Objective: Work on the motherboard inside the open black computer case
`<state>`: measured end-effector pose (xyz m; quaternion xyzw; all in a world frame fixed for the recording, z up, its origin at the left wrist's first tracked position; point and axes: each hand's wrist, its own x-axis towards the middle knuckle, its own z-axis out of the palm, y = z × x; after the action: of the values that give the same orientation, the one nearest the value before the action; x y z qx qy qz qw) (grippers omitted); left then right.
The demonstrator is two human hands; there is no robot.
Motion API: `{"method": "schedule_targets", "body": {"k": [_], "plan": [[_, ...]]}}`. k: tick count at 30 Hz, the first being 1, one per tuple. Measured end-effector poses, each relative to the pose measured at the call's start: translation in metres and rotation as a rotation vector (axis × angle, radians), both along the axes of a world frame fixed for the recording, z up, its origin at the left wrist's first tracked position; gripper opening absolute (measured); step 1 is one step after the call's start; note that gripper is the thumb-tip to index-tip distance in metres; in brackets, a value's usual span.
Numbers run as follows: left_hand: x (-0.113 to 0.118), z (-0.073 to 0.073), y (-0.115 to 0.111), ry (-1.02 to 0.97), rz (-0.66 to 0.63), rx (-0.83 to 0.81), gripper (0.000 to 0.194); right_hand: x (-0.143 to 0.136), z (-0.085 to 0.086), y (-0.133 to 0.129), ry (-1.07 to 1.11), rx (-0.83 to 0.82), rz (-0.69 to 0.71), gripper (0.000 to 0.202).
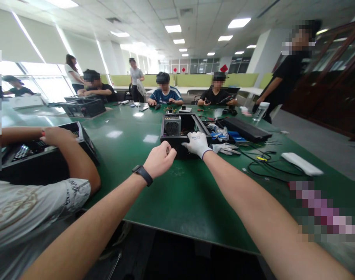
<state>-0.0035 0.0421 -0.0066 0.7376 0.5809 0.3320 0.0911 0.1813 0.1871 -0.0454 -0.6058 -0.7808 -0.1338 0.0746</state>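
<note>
A black computer case [177, 149] stands on the green table with its top open, and a grey power supply [172, 126] shows inside at its left. My left hand [160, 158], bare with a dark watch on the wrist, is closed at the case's near left corner; what its fingers pinch is too small to name. On the near right edge of the case rests my right hand [197, 144], in a white glove, its fingers spread over the rim and its thumb against the near side.
Gloves [225, 148], a black panel [244, 129], cables [261, 165] and a white bar [302, 163] lie to the right. At the left, a person's arm [75, 155] reaches over another case [91, 146]. People sit across the green table [171, 202].
</note>
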Motion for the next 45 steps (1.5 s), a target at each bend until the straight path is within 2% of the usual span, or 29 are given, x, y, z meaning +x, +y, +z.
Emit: {"method": "schedule_targets", "body": {"k": [5, 9, 12, 15, 21, 27, 31, 36, 45], "plan": [[0.004, 0.011, 0.001, -0.060, 0.027, 0.038, 0.005, 0.000, -0.007, -0.038, 0.014, 0.035, 0.018, 0.054], [0.011, 0.019, 0.005, -0.072, 0.028, 0.073, 0.016, 0.003, -0.013, -0.085, 0.028, 0.076, 0.041, 0.048], [0.018, 0.022, 0.009, 0.073, -0.017, 0.089, 0.018, 0.010, -0.014, -0.128, 0.038, 0.102, 0.053, 0.043], [0.025, 0.024, 0.012, 0.269, -0.087, 0.035, 0.022, 0.020, -0.013, -0.175, 0.042, 0.113, 0.080, 0.039], [0.044, 0.013, 0.016, 0.669, -0.250, -0.195, 0.029, 0.035, -0.016, -0.261, 0.082, 0.102, 0.119, 0.035], [0.066, -0.010, 0.011, 0.929, -0.289, -0.402, 0.034, 0.042, -0.020, -0.321, 0.184, 0.115, 0.171, 0.027], [0.072, -0.026, 0.010, 0.985, -0.279, -0.489, 0.047, 0.045, -0.022, -0.341, 0.221, 0.136, 0.195, 0.028], [0.073, -0.043, 0.013, 1.040, -0.284, -0.561, 0.056, 0.046, -0.024, -0.343, 0.235, 0.145, 0.207, 0.028], [0.075, -0.051, 0.019, 1.066, -0.255, -0.581, 0.063, 0.045, -0.023, -0.344, 0.230, 0.139, 0.201, 0.028]]}}
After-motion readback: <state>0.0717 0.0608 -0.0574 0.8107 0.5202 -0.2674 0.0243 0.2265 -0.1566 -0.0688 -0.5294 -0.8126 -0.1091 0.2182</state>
